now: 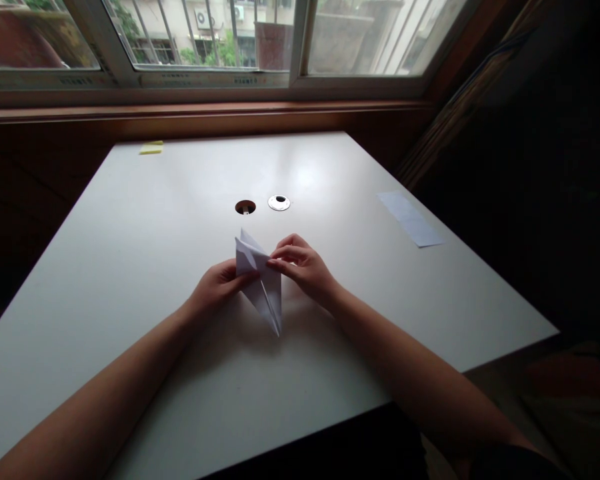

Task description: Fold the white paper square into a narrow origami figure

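A folded white paper shape (269,293), pointed at its near end, is held just above the white table (130,267) at its middle. My left hand (219,283) grips the paper's left side, fingers curled around it. My right hand (303,263) pinches a fold at the paper's upper right edge with thumb and fingertips. Both forearms reach in from the near edge.
Behind the paper are a round cable hole (245,207) and its loose metal cap (279,203). A white paper strip (410,219) lies at the right, a yellow sticky note (151,148) at the far left corner. A window runs along the far wall.
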{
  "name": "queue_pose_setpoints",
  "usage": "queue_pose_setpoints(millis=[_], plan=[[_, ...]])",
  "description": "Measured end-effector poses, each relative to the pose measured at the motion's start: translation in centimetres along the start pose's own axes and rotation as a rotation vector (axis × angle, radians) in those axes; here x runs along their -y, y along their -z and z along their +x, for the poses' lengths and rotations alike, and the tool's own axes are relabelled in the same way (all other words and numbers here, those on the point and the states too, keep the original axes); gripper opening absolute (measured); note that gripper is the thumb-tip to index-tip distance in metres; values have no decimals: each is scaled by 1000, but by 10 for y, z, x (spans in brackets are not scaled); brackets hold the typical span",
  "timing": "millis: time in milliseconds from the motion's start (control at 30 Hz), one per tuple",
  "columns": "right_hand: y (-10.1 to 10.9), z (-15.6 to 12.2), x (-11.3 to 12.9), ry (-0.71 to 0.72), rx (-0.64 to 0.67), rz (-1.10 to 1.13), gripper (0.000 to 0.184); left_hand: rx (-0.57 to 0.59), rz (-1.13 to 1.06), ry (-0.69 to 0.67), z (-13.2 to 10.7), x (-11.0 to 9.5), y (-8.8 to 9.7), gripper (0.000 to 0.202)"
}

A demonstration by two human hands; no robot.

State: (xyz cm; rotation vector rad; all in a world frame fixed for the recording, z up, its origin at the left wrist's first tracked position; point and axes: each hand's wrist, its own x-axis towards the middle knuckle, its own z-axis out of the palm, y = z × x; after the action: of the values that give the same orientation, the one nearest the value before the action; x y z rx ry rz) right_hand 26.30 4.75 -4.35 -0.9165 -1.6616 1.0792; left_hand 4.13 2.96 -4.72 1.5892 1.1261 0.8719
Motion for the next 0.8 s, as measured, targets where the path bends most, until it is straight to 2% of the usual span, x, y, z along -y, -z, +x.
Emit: queue_pose_setpoints(millis=[133,333,500,633,800], plan=[[1,0,1,-32,47,-45,23,170,80,88,-1,-7,1,41],[-1,1,5,-132,132,70,28,413,138,187,-3,-12,3,40],[-2,0,6,-219,129,152,31,461,137,252,-5,-16,3,40],[-2,0,8,-334,185,224,33,495,116,258,-6,-20,4,38],[-2,0,7,-353,197,259,34,487,114,236,-6,-21,3,31]])
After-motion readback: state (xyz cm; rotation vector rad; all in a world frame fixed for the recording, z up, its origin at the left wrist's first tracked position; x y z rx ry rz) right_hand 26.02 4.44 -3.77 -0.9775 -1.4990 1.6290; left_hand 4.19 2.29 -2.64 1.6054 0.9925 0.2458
